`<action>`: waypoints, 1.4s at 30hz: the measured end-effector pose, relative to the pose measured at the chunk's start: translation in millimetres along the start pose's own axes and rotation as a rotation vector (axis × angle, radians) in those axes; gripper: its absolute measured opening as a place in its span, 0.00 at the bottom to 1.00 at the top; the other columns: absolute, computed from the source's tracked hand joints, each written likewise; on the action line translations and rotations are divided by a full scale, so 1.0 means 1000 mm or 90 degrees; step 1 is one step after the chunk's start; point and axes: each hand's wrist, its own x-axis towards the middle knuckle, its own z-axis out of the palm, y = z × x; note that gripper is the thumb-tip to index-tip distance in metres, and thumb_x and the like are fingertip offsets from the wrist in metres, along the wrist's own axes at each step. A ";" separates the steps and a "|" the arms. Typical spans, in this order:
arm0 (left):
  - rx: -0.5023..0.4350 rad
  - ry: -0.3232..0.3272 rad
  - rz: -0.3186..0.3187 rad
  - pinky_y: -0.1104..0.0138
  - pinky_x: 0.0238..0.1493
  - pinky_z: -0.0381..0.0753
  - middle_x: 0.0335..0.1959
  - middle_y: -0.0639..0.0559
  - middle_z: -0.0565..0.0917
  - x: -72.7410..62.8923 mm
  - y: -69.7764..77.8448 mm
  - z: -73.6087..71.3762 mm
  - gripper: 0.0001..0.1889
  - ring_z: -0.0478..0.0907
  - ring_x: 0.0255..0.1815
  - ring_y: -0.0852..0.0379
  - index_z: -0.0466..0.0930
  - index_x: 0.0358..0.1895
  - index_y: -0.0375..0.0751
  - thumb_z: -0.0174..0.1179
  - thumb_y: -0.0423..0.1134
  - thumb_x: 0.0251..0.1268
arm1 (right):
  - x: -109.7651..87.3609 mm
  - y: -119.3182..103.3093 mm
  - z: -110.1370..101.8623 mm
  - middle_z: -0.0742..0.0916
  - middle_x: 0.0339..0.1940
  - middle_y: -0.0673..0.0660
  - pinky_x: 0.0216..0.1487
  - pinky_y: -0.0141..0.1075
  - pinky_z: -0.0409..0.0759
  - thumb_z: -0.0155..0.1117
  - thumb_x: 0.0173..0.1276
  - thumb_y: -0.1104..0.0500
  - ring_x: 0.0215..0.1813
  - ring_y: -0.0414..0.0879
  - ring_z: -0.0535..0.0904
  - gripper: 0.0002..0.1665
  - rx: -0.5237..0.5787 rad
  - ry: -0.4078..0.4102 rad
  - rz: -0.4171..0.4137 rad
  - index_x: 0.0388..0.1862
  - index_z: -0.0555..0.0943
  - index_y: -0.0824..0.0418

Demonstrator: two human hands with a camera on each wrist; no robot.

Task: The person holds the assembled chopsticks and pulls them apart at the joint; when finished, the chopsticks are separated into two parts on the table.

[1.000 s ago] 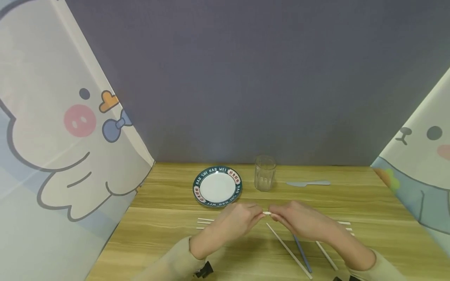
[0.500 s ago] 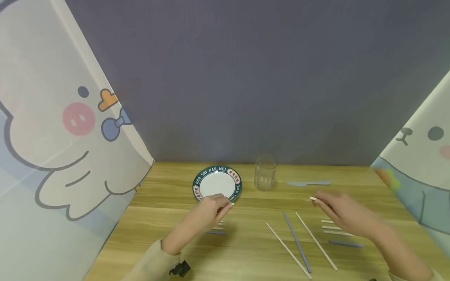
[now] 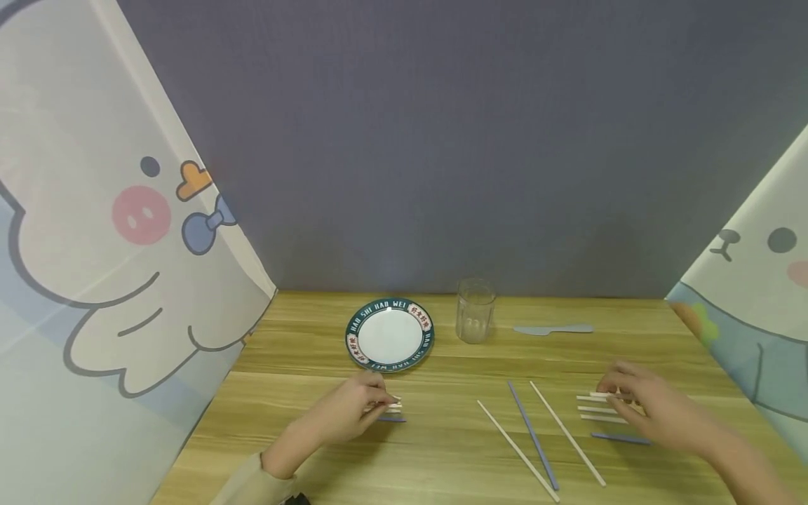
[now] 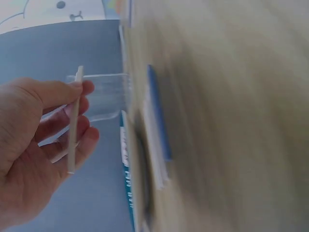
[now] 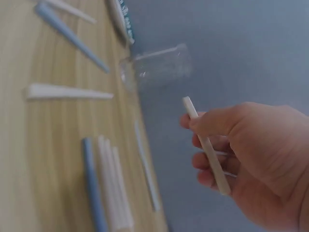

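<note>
My left hand (image 3: 344, 414) pinches a short white stick (image 4: 72, 130) between thumb and fingers, low over a row of short sticks at the left. White sticks (image 3: 394, 410) and a blue stick (image 3: 394, 419) of that row show past the fingertips; the hand hides the rest. On the right, my right hand (image 3: 663, 414) pinches another short white stick (image 5: 212, 159) close over a matching row, with several white sticks (image 3: 600, 409) and one blue stick (image 3: 621, 438). Between the hands lie three long sticks: a white one (image 3: 517, 449), a blue one (image 3: 533, 436) and another white one (image 3: 567, 433).
A green-rimmed plate (image 3: 353, 344) stands behind the left hand. To its right is a clear glass (image 3: 475, 312), then a table knife (image 3: 554, 329) lying sideways. The wooden table (image 3: 454, 477) ends at a dark back panel (image 3: 480, 154).
One second ago both hands met at one white piece in the middle. They have since parted left and right, each with a short white stick, and come down over the two rows.
</note>
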 end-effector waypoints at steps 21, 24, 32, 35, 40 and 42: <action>-0.002 -0.092 -0.079 0.80 0.34 0.78 0.28 0.65 0.85 -0.013 -0.015 0.026 0.04 0.73 0.31 0.76 0.92 0.32 0.50 0.77 0.36 0.62 | -0.045 0.024 0.026 0.86 0.32 0.35 0.26 0.27 0.75 0.81 0.58 0.69 0.34 0.23 0.75 0.16 0.167 -0.108 0.014 0.36 0.89 0.47; -0.003 -0.093 -0.088 0.79 0.34 0.79 0.28 0.65 0.86 -0.012 -0.016 0.027 0.04 0.74 0.31 0.76 0.92 0.31 0.51 0.77 0.37 0.61 | -0.047 0.024 0.027 0.86 0.32 0.35 0.25 0.27 0.75 0.81 0.57 0.68 0.33 0.23 0.75 0.15 0.176 -0.119 0.025 0.35 0.90 0.49; 0.020 -0.062 -0.106 0.74 0.40 0.84 0.29 0.64 0.87 -0.003 -0.020 0.029 0.04 0.79 0.34 0.71 0.93 0.31 0.51 0.78 0.36 0.59 | -0.048 0.027 0.035 0.85 0.30 0.35 0.26 0.21 0.72 0.83 0.51 0.70 0.32 0.22 0.75 0.18 0.116 -0.066 -0.011 0.32 0.91 0.49; 0.021 -0.063 -0.107 0.73 0.39 0.85 0.29 0.64 0.87 0.000 -0.022 0.032 0.05 0.79 0.33 0.71 0.93 0.31 0.52 0.78 0.36 0.59 | -0.047 0.028 0.038 0.85 0.29 0.36 0.26 0.20 0.70 0.84 0.49 0.71 0.32 0.21 0.74 0.18 0.103 -0.055 -0.022 0.31 0.90 0.49; 0.018 -0.070 -0.104 0.76 0.38 0.84 0.30 0.64 0.88 0.005 -0.026 0.035 0.03 0.78 0.32 0.74 0.92 0.32 0.52 0.78 0.38 0.61 | -0.044 0.025 0.039 0.85 0.29 0.37 0.26 0.20 0.69 0.84 0.47 0.71 0.31 0.22 0.73 0.19 0.089 -0.042 -0.022 0.30 0.90 0.50; 0.007 -0.069 -0.099 0.77 0.35 0.82 0.30 0.64 0.89 0.009 -0.026 0.034 0.03 0.76 0.30 0.75 0.92 0.32 0.51 0.78 0.39 0.61 | -0.040 0.018 0.038 0.85 0.29 0.37 0.27 0.20 0.71 0.85 0.46 0.70 0.32 0.22 0.74 0.19 0.063 -0.026 -0.016 0.30 0.89 0.49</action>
